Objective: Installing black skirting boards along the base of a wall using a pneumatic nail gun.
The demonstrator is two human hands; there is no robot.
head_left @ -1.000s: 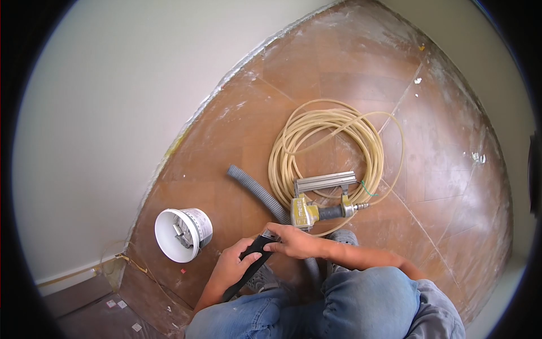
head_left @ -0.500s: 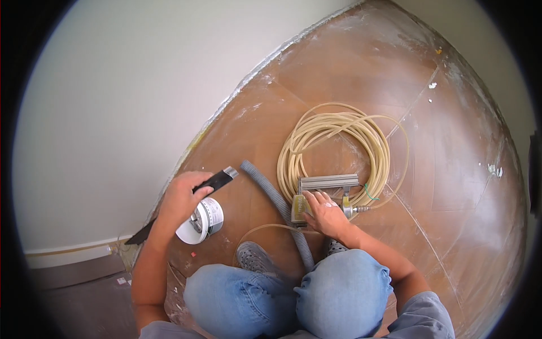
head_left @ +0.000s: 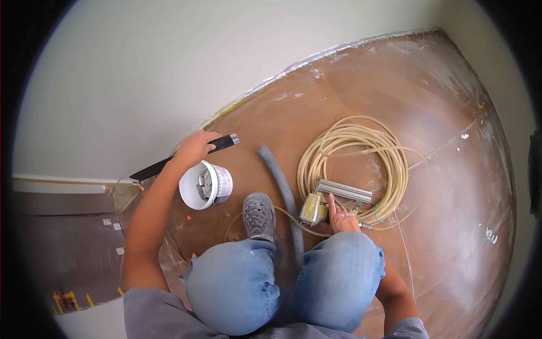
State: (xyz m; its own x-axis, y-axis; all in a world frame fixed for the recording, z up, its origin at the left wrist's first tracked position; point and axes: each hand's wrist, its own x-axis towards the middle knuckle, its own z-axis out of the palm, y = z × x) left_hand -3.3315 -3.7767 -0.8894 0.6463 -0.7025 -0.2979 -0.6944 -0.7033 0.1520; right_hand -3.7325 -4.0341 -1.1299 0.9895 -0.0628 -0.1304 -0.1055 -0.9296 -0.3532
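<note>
My left hand (head_left: 196,146) is closed around a long, flat black bar (head_left: 224,142) with a silvery end. The bar slants along the foot of the wall, and my forearm partly covers it. Below that hand, a white bucket (head_left: 224,183) stands with grey metal pieces (head_left: 204,185) inside. My right hand (head_left: 342,220) is wrapped on the handle of an air nailer (head_left: 314,209), index finger stretched along it. The nailer lies on the floor, its long grey magazine (head_left: 345,191) on the far side. My right knee partly covers my right wrist.
A coiled cream air hose (head_left: 398,169) lies beyond the nailer. A grey corrugated hose (head_left: 280,181) runs past my shoe (head_left: 259,217). White walls (head_left: 169,73) border the brown covered floor (head_left: 451,214). Yellow pieces (head_left: 69,298) lie at the lower left.
My view has shifted. My left hand has lowered the black bar toward the wall's foot, beyond the bucket. The fingers of my right hand have moved from the nailer's body onto its handle.
</note>
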